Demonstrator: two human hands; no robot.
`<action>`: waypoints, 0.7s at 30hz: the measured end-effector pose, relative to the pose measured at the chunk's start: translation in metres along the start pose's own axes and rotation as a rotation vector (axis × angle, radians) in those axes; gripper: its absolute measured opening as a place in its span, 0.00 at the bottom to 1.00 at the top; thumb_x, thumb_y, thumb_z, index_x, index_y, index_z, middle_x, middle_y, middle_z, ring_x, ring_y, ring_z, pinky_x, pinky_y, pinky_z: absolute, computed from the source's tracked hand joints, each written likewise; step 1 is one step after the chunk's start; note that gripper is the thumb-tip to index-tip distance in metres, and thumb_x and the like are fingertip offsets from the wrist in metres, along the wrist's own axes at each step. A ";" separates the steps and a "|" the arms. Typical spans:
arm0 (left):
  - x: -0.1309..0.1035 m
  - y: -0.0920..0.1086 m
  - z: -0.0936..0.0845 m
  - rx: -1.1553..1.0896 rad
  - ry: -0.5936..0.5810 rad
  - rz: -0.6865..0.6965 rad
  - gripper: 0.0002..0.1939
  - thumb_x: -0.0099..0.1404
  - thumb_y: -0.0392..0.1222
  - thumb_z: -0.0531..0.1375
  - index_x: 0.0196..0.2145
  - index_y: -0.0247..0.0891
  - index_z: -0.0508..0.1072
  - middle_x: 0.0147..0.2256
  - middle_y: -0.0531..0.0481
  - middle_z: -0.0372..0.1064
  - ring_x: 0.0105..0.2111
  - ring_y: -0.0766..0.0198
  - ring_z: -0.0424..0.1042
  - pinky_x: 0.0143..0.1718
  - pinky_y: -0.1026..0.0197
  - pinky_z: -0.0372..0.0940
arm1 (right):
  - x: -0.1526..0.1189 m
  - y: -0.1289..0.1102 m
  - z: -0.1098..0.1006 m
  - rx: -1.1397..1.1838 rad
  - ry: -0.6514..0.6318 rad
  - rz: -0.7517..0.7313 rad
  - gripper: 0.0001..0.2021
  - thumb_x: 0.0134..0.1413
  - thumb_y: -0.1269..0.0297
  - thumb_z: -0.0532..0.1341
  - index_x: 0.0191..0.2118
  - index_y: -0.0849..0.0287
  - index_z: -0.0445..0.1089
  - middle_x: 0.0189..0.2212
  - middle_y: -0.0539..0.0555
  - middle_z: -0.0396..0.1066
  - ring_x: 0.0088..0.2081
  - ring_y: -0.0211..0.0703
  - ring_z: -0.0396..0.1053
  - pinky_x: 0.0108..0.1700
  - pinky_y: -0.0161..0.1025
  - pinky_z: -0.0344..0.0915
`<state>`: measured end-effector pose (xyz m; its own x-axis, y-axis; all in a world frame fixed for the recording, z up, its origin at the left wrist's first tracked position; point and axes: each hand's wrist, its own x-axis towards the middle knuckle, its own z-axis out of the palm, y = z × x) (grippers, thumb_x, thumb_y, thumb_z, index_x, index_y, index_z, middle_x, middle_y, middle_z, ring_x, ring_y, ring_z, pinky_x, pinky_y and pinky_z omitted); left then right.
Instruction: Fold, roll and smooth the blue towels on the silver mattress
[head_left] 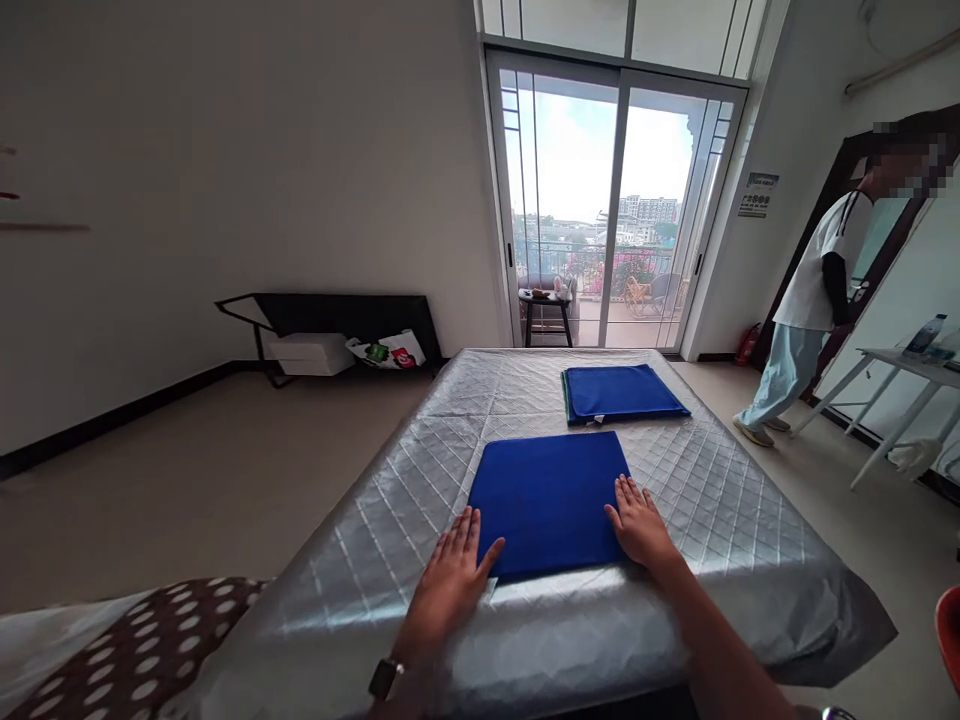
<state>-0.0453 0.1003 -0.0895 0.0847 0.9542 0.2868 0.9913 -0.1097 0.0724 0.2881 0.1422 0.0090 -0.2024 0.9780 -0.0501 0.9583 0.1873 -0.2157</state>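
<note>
A flat, folded blue cloth-like piece point(551, 500) lies in front of me on the quilted silver cover point(390, 500) of the table or bed. My left hand point(454, 575) rests at its lower left edge, fingers stretched out and thumb on the blue surface. On the right edge lies my right hand point(637, 520), also open, fingertips touching the blue piece. Beyond it sits a second folded blue piece point(626, 392), with a green layer showing at its left side and a small white tag at its front. Neither hand grips anything.
A person in a white top point(825, 265) stands by the door at right, near a white table point(915, 368) with a bottle point(926, 335). A black frame point(337, 312) with a white box point(311, 353) stands left. Brown dotted fabric point(142, 650) lies lower left. Glass sliding doors point(619, 200) are ahead.
</note>
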 end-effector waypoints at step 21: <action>0.139 0.177 -0.028 -0.187 -0.161 0.427 0.31 0.71 0.59 0.53 0.66 0.44 0.60 0.69 0.41 0.50 0.68 0.47 0.51 0.67 0.36 0.45 | 0.061 -0.001 -0.003 -0.008 0.004 0.008 0.31 0.67 0.65 0.43 0.72 0.71 0.44 0.72 0.60 0.37 0.73 0.44 0.35 0.70 0.44 0.37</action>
<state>0.1395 0.2058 -0.0101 0.5086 0.8425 0.1777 0.8309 -0.5344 0.1553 0.2749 0.2024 0.0095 -0.1936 0.9799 -0.0475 0.9616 0.1800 -0.2071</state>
